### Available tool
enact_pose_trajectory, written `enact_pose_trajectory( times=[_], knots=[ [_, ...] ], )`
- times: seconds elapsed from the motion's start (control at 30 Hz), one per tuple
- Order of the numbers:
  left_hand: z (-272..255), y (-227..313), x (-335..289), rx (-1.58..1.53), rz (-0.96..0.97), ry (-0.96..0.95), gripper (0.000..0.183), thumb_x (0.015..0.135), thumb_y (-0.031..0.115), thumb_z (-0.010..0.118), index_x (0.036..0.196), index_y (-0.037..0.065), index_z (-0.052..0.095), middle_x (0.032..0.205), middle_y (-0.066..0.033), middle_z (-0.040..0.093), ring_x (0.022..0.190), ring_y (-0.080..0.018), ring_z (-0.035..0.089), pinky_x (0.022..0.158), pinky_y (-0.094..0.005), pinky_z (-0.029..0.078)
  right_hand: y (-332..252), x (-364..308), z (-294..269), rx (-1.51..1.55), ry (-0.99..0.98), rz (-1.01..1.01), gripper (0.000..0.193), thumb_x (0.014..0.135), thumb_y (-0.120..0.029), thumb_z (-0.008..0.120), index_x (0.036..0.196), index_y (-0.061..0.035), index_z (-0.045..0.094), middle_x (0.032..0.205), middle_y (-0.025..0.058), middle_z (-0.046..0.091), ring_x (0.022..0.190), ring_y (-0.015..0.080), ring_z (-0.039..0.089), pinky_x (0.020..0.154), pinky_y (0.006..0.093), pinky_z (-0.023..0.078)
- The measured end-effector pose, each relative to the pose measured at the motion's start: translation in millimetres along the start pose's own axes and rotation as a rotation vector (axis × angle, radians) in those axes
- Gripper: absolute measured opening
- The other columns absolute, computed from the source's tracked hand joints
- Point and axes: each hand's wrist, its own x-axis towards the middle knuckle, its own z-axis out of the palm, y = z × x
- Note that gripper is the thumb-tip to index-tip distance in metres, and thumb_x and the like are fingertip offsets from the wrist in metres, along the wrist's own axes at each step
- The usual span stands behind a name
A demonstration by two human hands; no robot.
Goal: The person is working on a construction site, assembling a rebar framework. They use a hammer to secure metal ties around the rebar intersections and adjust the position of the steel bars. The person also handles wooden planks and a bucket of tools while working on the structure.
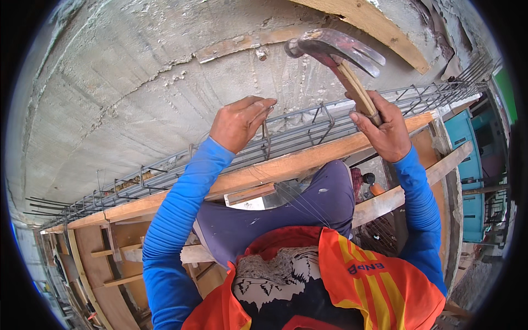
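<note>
My right hand (pixel 388 127) is closed round the wooden handle of a claw hammer (pixel 344 50). The hammer is raised, its dark, worn head up in front of the concrete wall (pixel 148 71) and its claw toward the right. Left of it, my left hand (pixel 241 122) is held up close to the wall with thumb and fingers pinched together. Whatever sits in that pinch is too small to make out. Just below both hands runs a long cage of steel rebar (pixel 297 131) with square stirrups, lying between the wall and a wooden formwork board (pixel 275 166).
A wooden strip (pixel 247 43) lies along the wall, and a thicker plank (pixel 368 25) slants at the upper right. Thin tie wires (pixel 302 203) hang over my legs. Beneath me are timber braces (pixel 385 206) with gaps between them. A turquoise panel (pixel 466 170) stands at the right.
</note>
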Motion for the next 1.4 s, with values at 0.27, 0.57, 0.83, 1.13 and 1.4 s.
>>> enact_pose_trajectory(
  times=[0.27, 0.57, 0.83, 1.13, 1.4],
  knots=[
    [87.1, -52.7, 51.7, 0.242, 0.18, -0.028, 0.026, 0.089, 0.015, 0.069, 0.115, 0.017, 0.071, 0.098, -0.0037, 0.069, 0.085, -0.0231, 0.067, 0.069, -0.036, 0.059, 93.1, -6.4, -14.7, -0.258, 0.258, -0.287, 0.027, 0.09, -0.008, 0.069, 0.115, -0.0005, 0.061, 0.083, 0.0186, 0.067, 0.073, 0.0333, 0.067, 0.066, 0.0369, 0.051],
    [101.4, -69.1, 56.1, 0.293, 0.197, 0.108, 0.034, 0.083, 0.012, 0.073, 0.116, 0.018, 0.069, 0.095, -0.0017, 0.068, 0.081, -0.0201, 0.066, 0.066, -0.035, 0.059, 131.4, 26.0, -7.2, -0.409, -0.069, -0.244, 0.03, 0.093, -0.022, 0.067, 0.119, -0.0087, 0.057, 0.096, 0.0167, 0.069, 0.08, 0.0379, 0.068, 0.069, 0.0443, 0.054],
    [97.6, -68.8, 50.9, 0.286, 0.238, 0.111, 0.038, 0.081, 0.01, 0.073, 0.118, 0.016, 0.067, 0.097, -0.0013, 0.069, 0.083, -0.0189, 0.066, 0.067, -0.0335, 0.059, 156.3, 59.2, -18.1, -0.639, -0.256, -0.402, 0.034, 0.088, -0.025, 0.07, 0.117, -0.013, 0.055, 0.09, 0.01, 0.065, 0.075, 0.0333, 0.067, 0.066, 0.0445, 0.055],
    [113.5, -71.4, 55.8, 0.304, 0.192, 0.113, 0.039, 0.079, 0.01, 0.074, 0.117, 0.018, 0.067, 0.102, -0.0001, 0.067, 0.088, -0.0185, 0.067, 0.068, -0.0328, 0.06, 173.6, 56.0, -8.3, -0.621, -0.172, -0.413, 0.041, 0.083, -0.021, 0.073, 0.12, -0.0129, 0.056, 0.087, 0.0092, 0.064, 0.073, 0.0327, 0.067, 0.062, 0.0426, 0.054],
    [110.6, -76.9, 53.5, 0.303, 0.207, 0.098, 0.036, 0.082, 0.012, 0.072, 0.117, 0.018, 0.068, 0.1, 0.0, 0.066, 0.089, -0.0179, 0.066, 0.068, -0.0322, 0.059, 174.6, 65.9, -4.1, -0.621, -0.218, -0.552, 0.044, 0.079, -0.02, 0.075, 0.117, -0.0117, 0.055, 0.084, 0.0096, 0.06, 0.069, 0.0324, 0.064, 0.056, 0.0428, 0.052]
  ],
)
